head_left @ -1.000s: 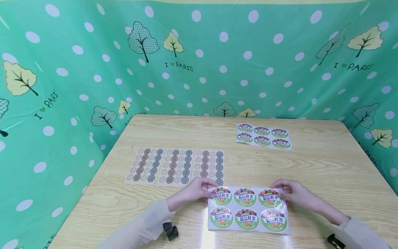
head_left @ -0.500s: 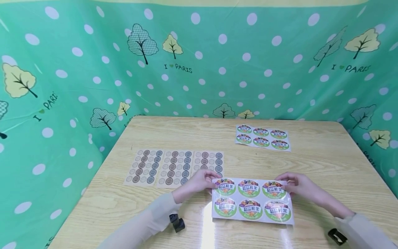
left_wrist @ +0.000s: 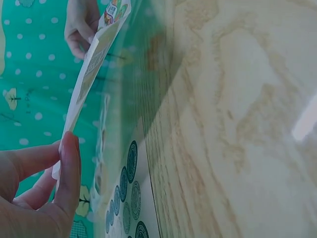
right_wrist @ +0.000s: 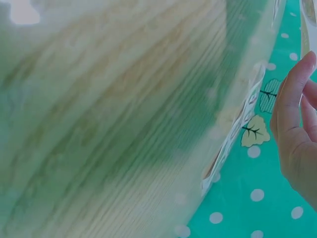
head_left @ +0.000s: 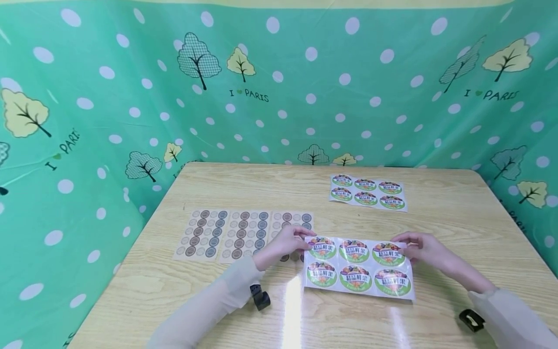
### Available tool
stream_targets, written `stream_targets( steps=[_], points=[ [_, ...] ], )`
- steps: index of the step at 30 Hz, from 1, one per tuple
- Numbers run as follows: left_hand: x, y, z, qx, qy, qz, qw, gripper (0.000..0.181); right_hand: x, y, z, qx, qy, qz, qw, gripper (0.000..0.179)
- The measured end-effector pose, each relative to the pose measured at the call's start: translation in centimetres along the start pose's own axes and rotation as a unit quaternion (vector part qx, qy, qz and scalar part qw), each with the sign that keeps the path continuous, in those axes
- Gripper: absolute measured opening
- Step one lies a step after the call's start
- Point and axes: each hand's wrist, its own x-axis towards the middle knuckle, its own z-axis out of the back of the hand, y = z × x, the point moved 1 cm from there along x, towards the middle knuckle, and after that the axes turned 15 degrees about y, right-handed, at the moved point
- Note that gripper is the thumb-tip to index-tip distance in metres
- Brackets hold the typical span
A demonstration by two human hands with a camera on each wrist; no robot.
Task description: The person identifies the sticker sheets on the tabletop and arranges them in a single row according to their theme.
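Note:
A white sticker sheet (head_left: 359,267) printed with two rows of oval fruit labels is held above the near side of the table, its far edge tipped up. My left hand (head_left: 285,245) pinches its upper left corner. At the upper right corner, my right hand (head_left: 425,249) grips it between thumb and fingers. In the left wrist view the sheet (left_wrist: 79,101) is seen nearly edge-on, between the thumb and fingers of the left hand (left_wrist: 42,191). The right wrist view has the right hand (right_wrist: 294,119) at its right border, with only a sliver of the sheet showing.
Behind my left hand lie three beige sheets of round stickers in a row: left (head_left: 202,232), middle (head_left: 245,235) and right, the last partly covered by that hand. A second fruit-label sheet (head_left: 367,192) lies at the back. A green dotted cloth (head_left: 279,87) hangs behind the wooden table (head_left: 209,184).
Both hands have carried the fruit sticker sheet away from me and slightly to the right. My left hand now overlaps the right-hand beige sheet. The other sheets have stayed put.

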Motion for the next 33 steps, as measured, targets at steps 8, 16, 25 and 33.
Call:
stream_targets(
  steps=[8,16,25,33],
  points=[
    [1.0,-0.5,0.0,0.001,-0.016,-0.007,0.9998,0.031,0.4,-0.2,0.9,-0.003,-0.015,-0.009,0.9998,0.041],
    [2.2,-0.5,0.1,-0.003,-0.023,0.010,0.9997,0.030,0.7,-0.4,1.5,0.001,-0.021,-0.024,0.9995,0.042],
    [2.9,-1.0,0.0,-0.010,-0.031,0.002,0.9995,0.031,1.0,-0.8,2.0,-0.003,-0.032,-0.042,0.9986,0.044],
    [3.5,-1.0,-0.2,-0.019,-0.036,-0.006,0.9992,0.031,1.1,-0.9,2.5,-0.003,-0.034,-0.045,0.9984,0.045]
  ],
)
